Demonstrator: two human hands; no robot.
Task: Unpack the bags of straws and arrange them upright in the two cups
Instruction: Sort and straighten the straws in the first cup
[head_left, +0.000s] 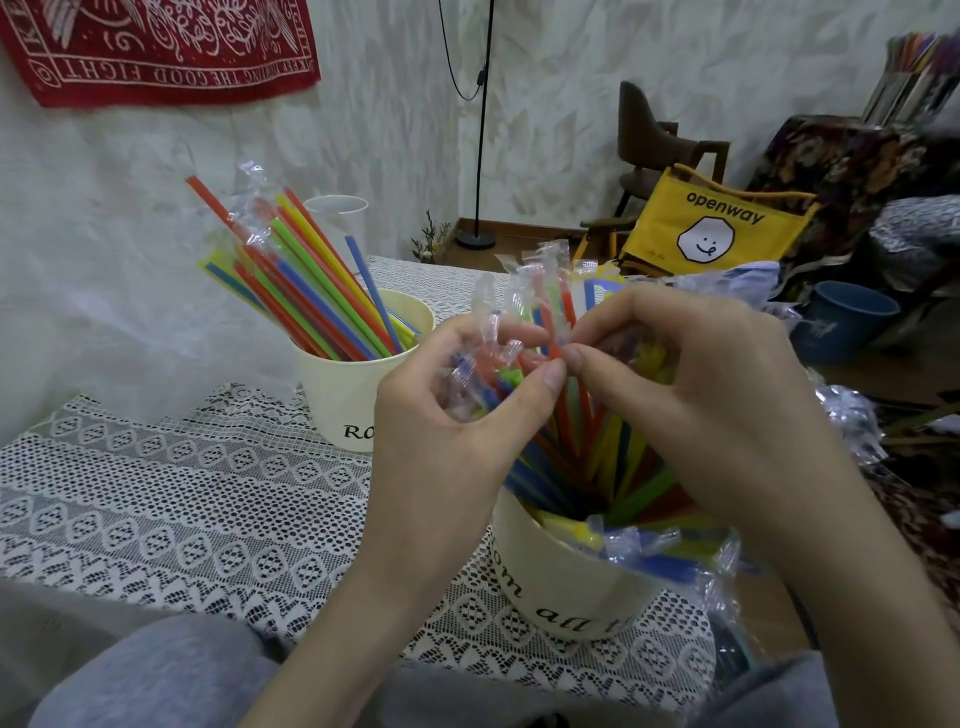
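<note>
Two cream paper cups stand on the lace tablecloth (182, 499). The far cup (343, 395) holds several coloured straws (311, 291) leaning left, some still in clear wrappers. The near cup (561, 577) is packed with wrapped straws (582, 457) in red, green, yellow and blue. Above it, my left hand (447, 441) holds a bunch of wrapped straw tops between curled fingers and thumb. My right hand (691, 395) pinches the wrapper of a red straw (553, 332) at the fingertips. Both thumbs meet at that straw.
A clear plastic cup (337, 218) stands behind the far cup. Crumpled clear bags (852, 421) lie at the right table edge. Beyond the table are a yellow fabric chair (717, 228), a blue bucket (841, 322) and a floor lamp pole (483, 130).
</note>
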